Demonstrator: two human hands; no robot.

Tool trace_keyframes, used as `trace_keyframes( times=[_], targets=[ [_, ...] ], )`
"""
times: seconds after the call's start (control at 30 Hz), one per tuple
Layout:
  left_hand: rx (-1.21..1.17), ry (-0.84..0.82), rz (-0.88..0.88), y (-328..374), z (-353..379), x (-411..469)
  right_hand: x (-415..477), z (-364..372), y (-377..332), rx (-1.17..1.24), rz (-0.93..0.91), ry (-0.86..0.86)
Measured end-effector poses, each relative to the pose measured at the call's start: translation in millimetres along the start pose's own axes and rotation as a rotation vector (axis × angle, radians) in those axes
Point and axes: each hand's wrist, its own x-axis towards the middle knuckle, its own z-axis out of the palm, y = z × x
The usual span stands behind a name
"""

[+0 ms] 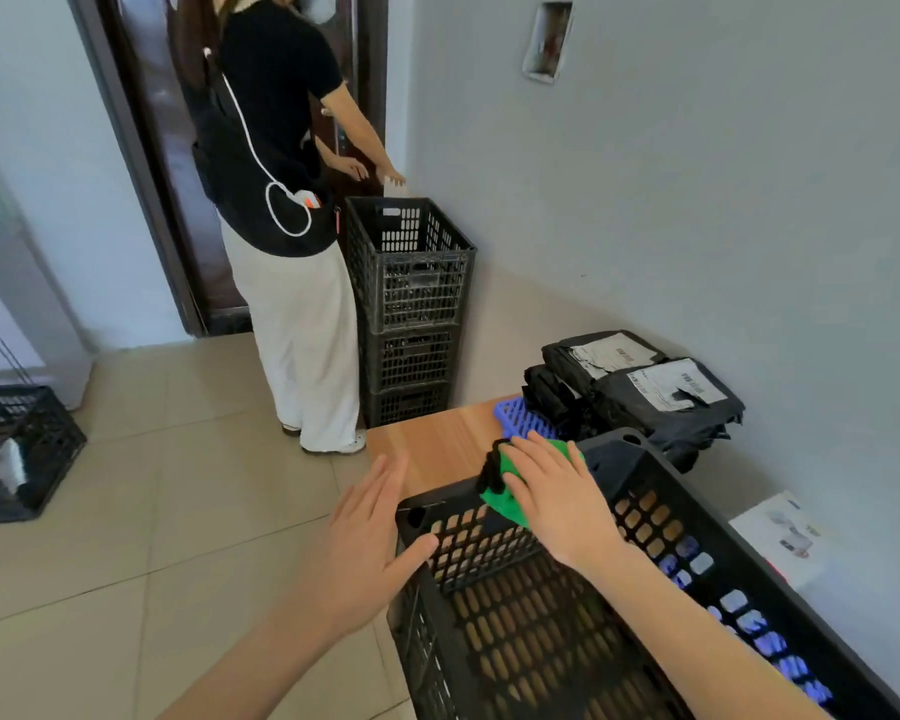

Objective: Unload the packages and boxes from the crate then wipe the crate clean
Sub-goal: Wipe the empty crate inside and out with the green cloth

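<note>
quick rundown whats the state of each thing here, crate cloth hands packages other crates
crate: upright on the table, nothing visible inside
green cloth: pressed on the crate's far rim under the right hand
right hand: flat, fingers straight, on the cloth
left hand: open, fingers straight, at the crate's left corner
black packages: piled on the table beyond the crate
stacked crates: three high, upright
floor crate: something pale inside

We are finding the crate [494,558] resting on the table [427,439] at near right, the cloth [505,504] lying on its far rim, the packages [645,397] lying beyond it, and stacked crates [411,304] standing farther left.
</note>
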Motion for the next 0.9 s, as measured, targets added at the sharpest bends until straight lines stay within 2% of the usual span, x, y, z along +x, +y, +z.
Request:
trace_keyframes(
  times=[0.17, 0.33, 0.47, 0.7, 0.9],
  targets=[
    [0.019, -0.023, -0.006, 11, -9, -16, 11, -5, 89, -0.043, 0.214, -0.031],
    [0.032, -0.05, -0.019, 14, -10, -19, 15, -1, 74, 0.051, 0.266, 0.032],
    [0.009, -0.03, -0.037, 15, -7, -19, 5, 4, 22, 0.032, 0.136, 0.064],
    [-0.084, 0.051, 0.001, 23, -2, -22, -12, 5, -77, 0.167, -0.087, 0.171],
    [-0.106, 0.042, 0.02, 27, -2, -21, -9, 7, -59, 0.111, -0.181, 0.147]
  ],
)
